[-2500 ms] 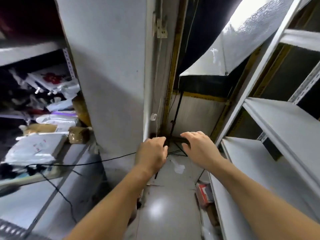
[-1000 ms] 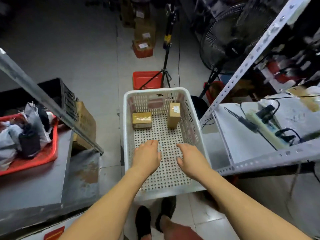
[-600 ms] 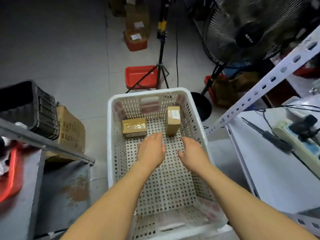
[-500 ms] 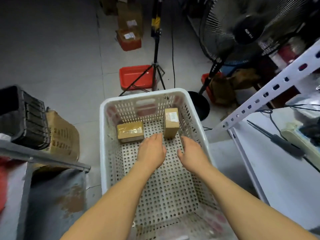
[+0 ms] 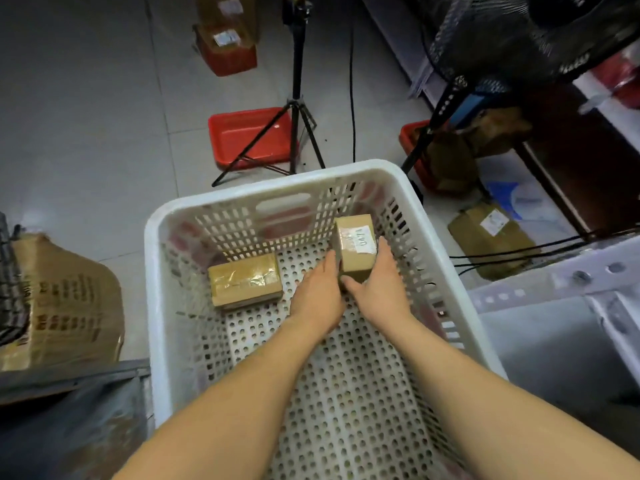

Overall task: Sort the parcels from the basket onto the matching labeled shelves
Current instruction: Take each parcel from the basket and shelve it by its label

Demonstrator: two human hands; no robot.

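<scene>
Here the small upright brown cardboard parcel with a white label [image 5: 356, 249] stands on end, long axis vertical, at the far right of the white perforated plastic basket [image 5: 152, 271]; the left hand [image 5: 317, 296] and right hand [image 5: 379, 289] clasp its sides, fingers curled round it

1. Basket [image 5: 221, 188] — white perforated plastic crate with slotted walls and a handle cut-out in its far wall; it stands on the floor.
2. Upright parcel [image 5: 356, 245] — small brown taped box, white label reading "0471" facing up, near the far right corner inside the basket.
3. Flat parcel [image 5: 245, 285] — brown box with glossy tape, lying flat at the far left of the basket floor, apart from the upright parcel.
</scene>
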